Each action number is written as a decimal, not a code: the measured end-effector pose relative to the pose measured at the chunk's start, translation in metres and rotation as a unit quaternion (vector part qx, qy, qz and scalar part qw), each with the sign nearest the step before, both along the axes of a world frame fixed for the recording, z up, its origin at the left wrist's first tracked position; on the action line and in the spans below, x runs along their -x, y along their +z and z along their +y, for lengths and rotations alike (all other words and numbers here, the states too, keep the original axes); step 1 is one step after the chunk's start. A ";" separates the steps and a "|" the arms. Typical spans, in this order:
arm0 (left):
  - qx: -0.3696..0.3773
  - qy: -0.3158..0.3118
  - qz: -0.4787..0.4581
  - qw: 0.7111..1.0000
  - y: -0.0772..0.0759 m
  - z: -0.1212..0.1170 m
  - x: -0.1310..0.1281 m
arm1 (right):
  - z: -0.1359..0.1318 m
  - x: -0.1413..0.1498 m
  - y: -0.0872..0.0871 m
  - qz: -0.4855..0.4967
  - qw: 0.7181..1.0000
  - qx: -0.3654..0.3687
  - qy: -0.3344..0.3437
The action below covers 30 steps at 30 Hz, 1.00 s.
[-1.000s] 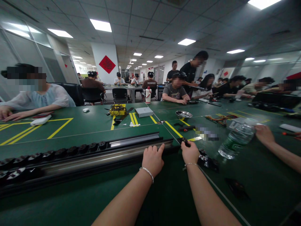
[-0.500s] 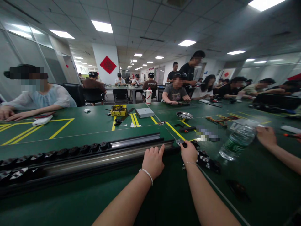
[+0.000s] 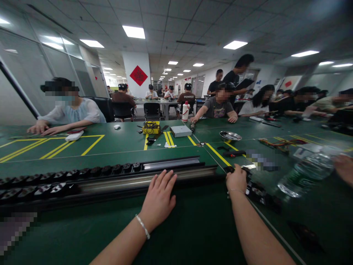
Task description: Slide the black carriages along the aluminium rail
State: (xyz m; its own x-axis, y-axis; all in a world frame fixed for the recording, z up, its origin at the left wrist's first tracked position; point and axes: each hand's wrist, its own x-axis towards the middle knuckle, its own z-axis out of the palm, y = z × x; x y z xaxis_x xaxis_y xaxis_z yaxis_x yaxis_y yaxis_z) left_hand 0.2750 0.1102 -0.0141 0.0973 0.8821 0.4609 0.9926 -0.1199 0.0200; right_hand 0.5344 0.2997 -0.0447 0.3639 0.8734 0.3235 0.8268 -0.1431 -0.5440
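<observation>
My left hand (image 3: 160, 198) is open, palm down, its fingers stretched over the near edge of a long black channel (image 3: 110, 184) with a shiny metal inside. Round black parts (image 3: 35, 191) fill the left end of that channel. Behind it runs a second channel (image 3: 171, 163), also lined with round black parts (image 3: 107, 170). At the channels' right end, my right hand (image 3: 236, 180) has its fingers closed around a small black part (image 3: 228, 169), mostly hidden by the hand. More black parts (image 3: 260, 193) lie just right of my wrist.
A co-worker's hand (image 3: 344, 167) is beside a tilted water bottle (image 3: 306, 173) at the right. Farther back are a metal bowl (image 3: 230, 136), a grey box (image 3: 181, 131), a yellow block with black cable (image 3: 151, 127) and a white-and-red bottle (image 3: 185, 112). People sit around the green table.
My view has swung left, shifting the scene rightward. My left hand has slid left along the channel and spread its fingers. My right hand stays by the black parts.
</observation>
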 end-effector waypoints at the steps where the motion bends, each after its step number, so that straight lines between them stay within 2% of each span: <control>1: -0.011 0.021 0.009 1.000 0.001 -0.011 0.016 | 0.000 -0.001 0.001 0.005 1.000 0.004 0.000; 6: -0.071 0.127 0.026 0.989 0.006 -0.063 0.097 | 0.004 -0.006 -0.002 0.029 1.000 -0.001 0.010; 10: -0.141 0.244 0.004 0.960 0.003 -0.091 0.142 | 0.008 -0.009 -0.008 0.023 0.999 -0.017 0.015; 15: -0.158 0.379 -0.042 0.911 -0.005 -0.103 0.176 | 0.008 -0.009 -0.006 0.007 1.000 -0.022 0.017; 18: -0.159 0.404 -0.077 0.898 -0.010 -0.103 0.194 | 0.001 -0.008 0.001 0.002 0.998 -0.063 0.003; 20: -0.158 0.408 -0.101 0.894 -0.012 -0.102 0.203 | -0.008 -0.004 0.006 -0.006 0.990 -0.141 -0.021; 23: -0.135 0.423 -0.129 0.887 -0.013 -0.101 0.210 | -0.031 0.020 0.014 -0.066 0.965 -0.251 0.036; 25: -0.117 0.432 -0.133 0.884 -0.012 -0.099 0.210 | -0.055 0.049 0.019 -0.109 0.949 -0.276 0.103; 28: -0.108 0.439 -0.135 0.882 -0.011 -0.098 0.209 | -0.098 0.112 0.025 -0.176 0.924 -0.222 0.257; 30: -0.102 0.440 -0.138 0.882 -0.010 -0.098 0.208 | -0.127 0.157 0.028 -0.201 0.896 -0.188 0.347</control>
